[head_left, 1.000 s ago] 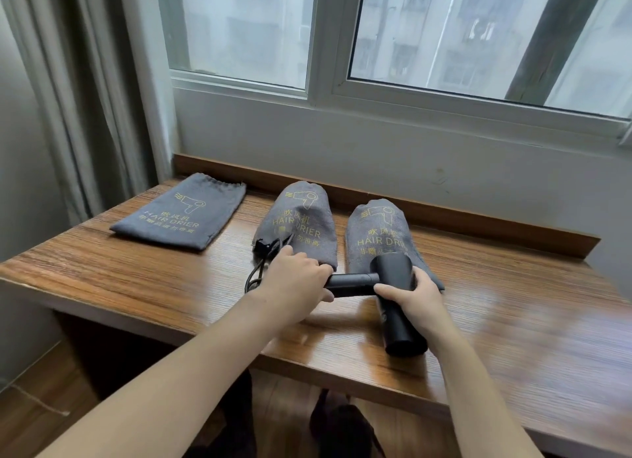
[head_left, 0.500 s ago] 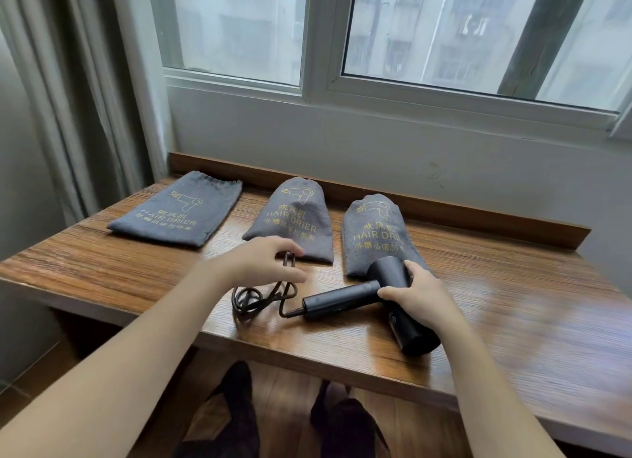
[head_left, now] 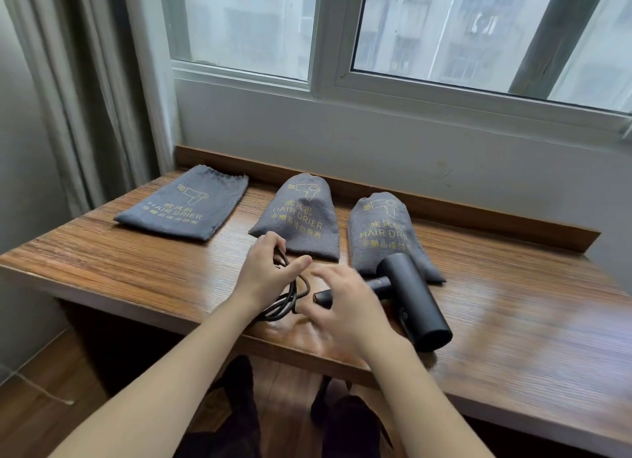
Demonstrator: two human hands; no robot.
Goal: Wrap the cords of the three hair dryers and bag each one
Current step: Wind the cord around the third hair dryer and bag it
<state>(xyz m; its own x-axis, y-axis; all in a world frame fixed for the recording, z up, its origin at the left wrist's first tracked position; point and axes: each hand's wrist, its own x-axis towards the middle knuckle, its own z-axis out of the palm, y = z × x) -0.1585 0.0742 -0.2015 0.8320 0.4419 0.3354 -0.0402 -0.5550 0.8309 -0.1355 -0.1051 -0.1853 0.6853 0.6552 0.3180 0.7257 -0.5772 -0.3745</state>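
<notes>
1. The step in hand looks like gathering the cord (head_left: 287,298) of the last loose dryer (head_left: 407,295) into loops before bagging it. The left hand (head_left: 265,276) pinches the plug end between thumb and fingers, so its grip is narrow and closed on the cord.
2. The right hand (head_left: 342,315) is blurred with motion at frame centre, fingers spread over the dryer's handle; its grip reads wide and holding nothing, though the blur leaves this uncertain.
3. To do this well, I judge the right hand should pin the handle while the left lays even loops, keeping them slack near the handle end so the cord is not kinked there.
4. Keep the coil on the tabletop (head_left: 102,262), since part of it lies close to the near edge and could slip over.
5. The dryer is matt black, with a short barrel and a slim handle. It lies on its side right of centre, barrel end toward the lower right, its far end resting against the right bag (head_left: 383,232).
6. The right bag and the middle bag (head_left: 301,218) bulge, so they probably hold dryers already. The left bag (head_left: 184,208) lies flat at upper left and looks empty, the likely home for this one.
</notes>
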